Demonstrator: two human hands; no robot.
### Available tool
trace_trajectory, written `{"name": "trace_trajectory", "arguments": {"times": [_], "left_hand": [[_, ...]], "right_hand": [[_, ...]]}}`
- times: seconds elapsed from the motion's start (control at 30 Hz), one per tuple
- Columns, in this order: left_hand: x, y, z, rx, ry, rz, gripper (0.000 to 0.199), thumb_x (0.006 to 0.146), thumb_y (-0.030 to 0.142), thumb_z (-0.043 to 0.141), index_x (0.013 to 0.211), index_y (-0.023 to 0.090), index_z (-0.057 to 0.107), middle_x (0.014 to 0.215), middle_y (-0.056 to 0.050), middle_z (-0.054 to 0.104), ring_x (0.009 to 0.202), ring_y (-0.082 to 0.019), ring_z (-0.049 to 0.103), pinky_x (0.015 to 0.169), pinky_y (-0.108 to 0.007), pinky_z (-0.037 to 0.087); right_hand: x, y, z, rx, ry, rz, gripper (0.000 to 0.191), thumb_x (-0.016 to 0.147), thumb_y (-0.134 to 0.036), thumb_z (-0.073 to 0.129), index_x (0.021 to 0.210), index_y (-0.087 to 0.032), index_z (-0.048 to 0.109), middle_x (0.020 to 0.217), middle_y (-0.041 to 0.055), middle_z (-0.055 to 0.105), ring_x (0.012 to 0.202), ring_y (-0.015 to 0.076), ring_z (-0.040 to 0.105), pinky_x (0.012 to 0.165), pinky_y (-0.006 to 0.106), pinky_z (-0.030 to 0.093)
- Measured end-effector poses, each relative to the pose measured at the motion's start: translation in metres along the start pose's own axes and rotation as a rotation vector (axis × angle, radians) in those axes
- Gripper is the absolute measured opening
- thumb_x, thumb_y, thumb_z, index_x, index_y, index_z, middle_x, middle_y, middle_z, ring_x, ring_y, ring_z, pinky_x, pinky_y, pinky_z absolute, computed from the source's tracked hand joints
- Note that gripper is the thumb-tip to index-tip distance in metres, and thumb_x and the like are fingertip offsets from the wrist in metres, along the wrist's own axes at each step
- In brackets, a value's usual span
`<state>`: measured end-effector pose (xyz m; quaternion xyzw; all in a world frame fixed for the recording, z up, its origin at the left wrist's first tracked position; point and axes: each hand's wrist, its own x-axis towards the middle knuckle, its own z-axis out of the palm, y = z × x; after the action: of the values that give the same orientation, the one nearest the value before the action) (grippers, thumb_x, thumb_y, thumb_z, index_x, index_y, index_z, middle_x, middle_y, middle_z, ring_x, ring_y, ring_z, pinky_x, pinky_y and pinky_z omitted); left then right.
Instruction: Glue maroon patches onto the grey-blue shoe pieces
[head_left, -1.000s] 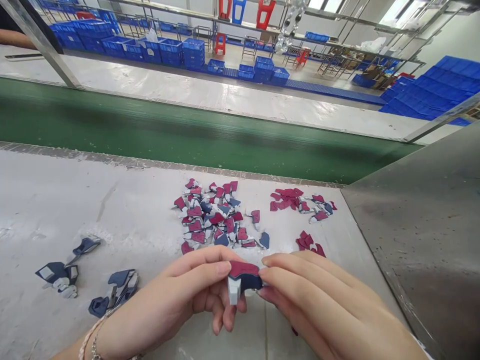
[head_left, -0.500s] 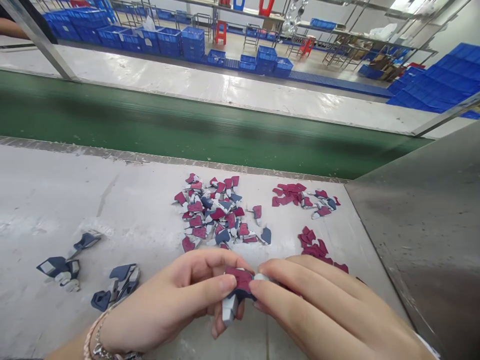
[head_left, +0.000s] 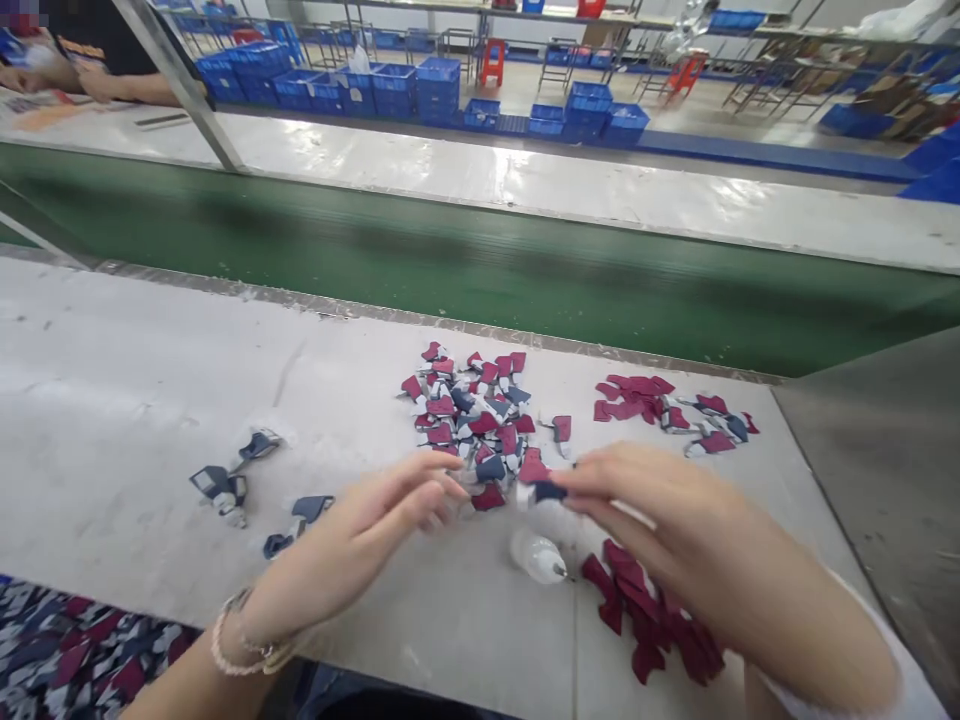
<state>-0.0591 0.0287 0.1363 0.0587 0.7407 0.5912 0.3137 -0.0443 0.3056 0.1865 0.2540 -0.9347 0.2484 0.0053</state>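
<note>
My left hand (head_left: 382, 525) is open and holds nothing, its fingers at the left edge of a pile of maroon, navy and grey plastic parts (head_left: 439, 405). Between thumb and fingertips, my right hand (head_left: 660, 510) grips one maroon-and-navy plastic part (head_left: 550, 490) at the pile's near right edge. Just below that part a white squeeze bottle (head_left: 534, 556) with a thin metal tip lies on the table. Loose maroon pieces (head_left: 637, 620) are spread under and below my right hand.
Further maroon pieces (head_left: 634, 395) and a few assembled parts (head_left: 712, 425) lie back right. Some navy parts (head_left: 221, 490) sit to the left. A heap of parts (head_left: 67, 655) fills the lower left corner. A green belt (head_left: 450, 255) and metal side panel (head_left: 885, 440) border the table. Another person's arms (head_left: 112, 85) rest across the belt.
My hands have come apart and moved forward to the pile. The left let go of the part; the right carries it there. The view has swung left, and the bottle now shows.
</note>
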Motion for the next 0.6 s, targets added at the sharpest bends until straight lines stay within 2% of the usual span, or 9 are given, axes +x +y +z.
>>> {"name": "trace_trajectory", "arguments": {"times": [0.07, 0.1, 0.13, 0.2, 0.3, 0.4, 0.47, 0.53, 0.6], "left_hand": [[-0.013, -0.025, -0.028, 0.473, 0.35, -0.043, 0.045, 0.093, 0.055, 0.055, 0.125, 0.024, 0.061, 0.124, -0.012, 0.066, 0.113, -0.032, 0.061, 0.099, -0.044, 0.048], [-0.021, -0.04, -0.041, 0.668, 0.447, -0.049, 0.046, 0.092, 0.055, 0.056, 0.121, 0.021, 0.063, 0.125, -0.014, 0.064, 0.117, -0.037, 0.058, 0.102, -0.049, 0.044], [-0.028, -0.056, -0.053, 0.813, 0.494, -0.043, 0.047, 0.09, 0.055, 0.057, 0.118, 0.018, 0.063, 0.123, -0.017, 0.063, 0.12, -0.04, 0.055, 0.103, -0.053, 0.042], [-0.041, -0.083, -0.068, 0.941, 0.475, -0.075, 0.048, 0.088, 0.055, 0.059, 0.119, 0.019, 0.063, 0.121, -0.017, 0.063, 0.117, -0.041, 0.056, 0.1, -0.054, 0.043], [-0.048, -0.105, -0.071, 0.984, 0.456, -0.067, 0.045, 0.087, 0.053, 0.058, 0.119, 0.022, 0.065, 0.122, -0.015, 0.062, 0.115, -0.041, 0.056, 0.099, -0.056, 0.044], [-0.037, -0.105, -0.065, 0.958, 0.482, 0.018, 0.039, 0.084, 0.05, 0.057, 0.108, 0.02, 0.067, 0.115, -0.015, 0.064, 0.112, -0.04, 0.058, 0.098, -0.058, 0.046], [-0.025, -0.098, -0.062, 0.896, 0.494, 0.061, 0.033, 0.083, 0.048, 0.057, 0.097, 0.02, 0.066, 0.108, -0.013, 0.065, 0.104, -0.036, 0.062, 0.094, -0.054, 0.05], [-0.014, -0.09, -0.06, 0.812, 0.506, 0.068, 0.029, 0.083, 0.048, 0.057, 0.089, 0.021, 0.064, 0.106, -0.011, 0.064, 0.096, -0.032, 0.064, 0.083, -0.047, 0.056], [-0.007, -0.08, -0.058, 0.73, 0.561, 0.049, 0.028, 0.083, 0.049, 0.059, 0.087, 0.022, 0.063, 0.11, -0.01, 0.062, 0.099, -0.031, 0.064, 0.076, -0.043, 0.06]], "right_hand": [[0.012, 0.024, 0.012, 0.028, -0.044, 0.211, 0.02, 0.099, -0.028, 0.053, 0.1, -0.025, 0.072, 0.091, 0.002, 0.077, 0.08, 0.0198, 0.072, 0.069, 0.032, 0.059], [0.016, 0.034, 0.018, 0.044, -0.063, 0.296, 0.02, 0.099, -0.03, 0.053, 0.097, -0.025, 0.073, 0.092, 0.0022, 0.077, 0.081, 0.0204, 0.073, 0.069, 0.033, 0.06], [0.017, 0.043, 0.024, 0.061, -0.077, 0.364, 0.022, 0.099, -0.032, 0.052, 0.099, -0.025, 0.073, 0.095, 0.0029, 0.078, 0.083, 0.0209, 0.074, 0.069, 0.033, 0.06], [0.013, 0.054, 0.033, 0.082, -0.08, 0.445, 0.026, 0.1, -0.033, 0.049, 0.111, -0.024, 0.07, 0.104, 0.005, 0.078, 0.09, 0.0226, 0.074, 0.073, 0.035, 0.061], [-0.013, 0.056, 0.042, 0.08, -0.097, 0.48, 0.036, 0.099, -0.035, 0.05, 0.133, -0.026, 0.059, 0.12, 0.0078, 0.072, 0.105, 0.0268, 0.07, 0.086, 0.044, 0.06], [-0.05, 0.042, 0.049, 0.145, -0.179, 0.459, 0.046, 0.096, -0.034, 0.057, 0.141, -0.033, 0.049, 0.136, 0.0066, 0.063, 0.122, 0.0279, 0.062, 0.103, 0.048, 0.053], [-0.072, 0.029, 0.055, 0.229, -0.242, 0.43, 0.056, 0.092, -0.029, 0.064, 0.144, -0.036, 0.044, 0.146, 0.0045, 0.054, 0.132, 0.0272, 0.054, 0.111, 0.047, 0.047], [-0.088, 0.017, 0.063, 0.299, -0.264, 0.447, 0.059, 0.089, -0.026, 0.067, 0.143, -0.036, 0.045, 0.145, 0.0047, 0.053, 0.133, 0.0272, 0.053, 0.11, 0.046, 0.048], [-0.096, 0.009, 0.07, 0.335, -0.208, 0.531, 0.053, 0.089, -0.025, 0.067, 0.138, -0.033, 0.049, 0.135, 0.0069, 0.059, 0.123, 0.0275, 0.058, 0.102, 0.045, 0.054]]}}
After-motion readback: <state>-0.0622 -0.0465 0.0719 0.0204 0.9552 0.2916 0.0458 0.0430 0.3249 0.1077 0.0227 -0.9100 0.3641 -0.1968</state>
